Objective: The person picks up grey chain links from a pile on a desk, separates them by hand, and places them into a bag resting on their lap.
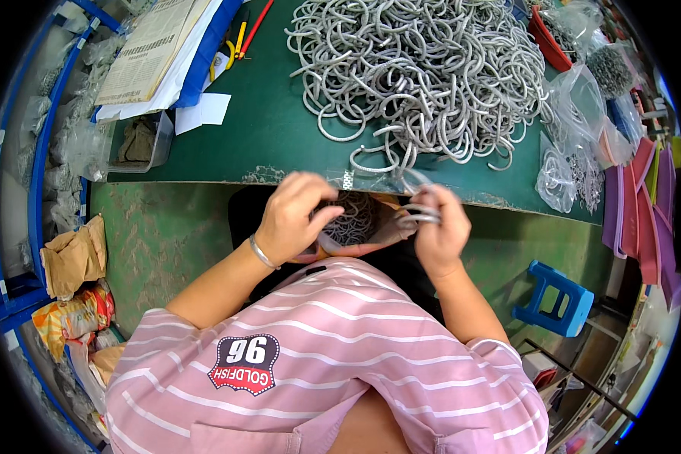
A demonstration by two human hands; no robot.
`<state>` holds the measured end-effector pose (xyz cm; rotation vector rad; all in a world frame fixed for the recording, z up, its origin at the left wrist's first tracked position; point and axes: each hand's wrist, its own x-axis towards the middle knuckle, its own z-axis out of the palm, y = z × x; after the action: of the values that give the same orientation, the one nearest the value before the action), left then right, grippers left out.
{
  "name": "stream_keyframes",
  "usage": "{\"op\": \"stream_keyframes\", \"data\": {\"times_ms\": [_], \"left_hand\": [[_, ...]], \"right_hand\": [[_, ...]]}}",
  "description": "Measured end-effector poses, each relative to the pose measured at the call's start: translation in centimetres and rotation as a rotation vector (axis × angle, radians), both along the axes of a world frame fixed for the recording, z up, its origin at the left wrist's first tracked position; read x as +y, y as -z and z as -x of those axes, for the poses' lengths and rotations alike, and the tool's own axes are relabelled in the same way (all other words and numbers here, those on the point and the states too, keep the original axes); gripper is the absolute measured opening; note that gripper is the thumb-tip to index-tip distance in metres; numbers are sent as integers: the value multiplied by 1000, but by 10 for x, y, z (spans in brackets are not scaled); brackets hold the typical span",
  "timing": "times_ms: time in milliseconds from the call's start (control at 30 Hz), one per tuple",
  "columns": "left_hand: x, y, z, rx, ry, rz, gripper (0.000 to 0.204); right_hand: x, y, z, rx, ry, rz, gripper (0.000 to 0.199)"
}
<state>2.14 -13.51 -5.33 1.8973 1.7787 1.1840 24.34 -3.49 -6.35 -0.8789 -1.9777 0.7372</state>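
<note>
Grey metal rings point(420, 213): small bunch pinched in closed right hand point(439, 231), just off worktop point(280, 136) near edge.
Left hand point(291, 219): fingers curled at lap bowl point(356, 227), grip unclear.
Ring heap point(424, 76): far, nearer right hand.

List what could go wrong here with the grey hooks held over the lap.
1. The right hand pinches several grey hooks at once; one may slip to the floor.
2. The big hook pile is tangled and reaches the green table's edge; pulling one piece might drag others off.
3. The left hand reaches into the lap basket, where hook ends could snag fingers.
</note>
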Motion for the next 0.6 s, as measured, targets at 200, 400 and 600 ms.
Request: {"op": "stream_keyframes", "data": {"times_ms": [200, 400, 600], "left_hand": [[52, -11, -18, 133, -5, -66, 52], [92, 9, 2, 125, 53, -83, 19], [94, -48, 12, -323, -51, 312, 21]], "right_hand": [[16, -8, -3, 397, 86, 478, 16], [-4, -2, -3, -81, -186, 595, 17], [-13, 7, 15, -500, -357, 211, 33]]}}
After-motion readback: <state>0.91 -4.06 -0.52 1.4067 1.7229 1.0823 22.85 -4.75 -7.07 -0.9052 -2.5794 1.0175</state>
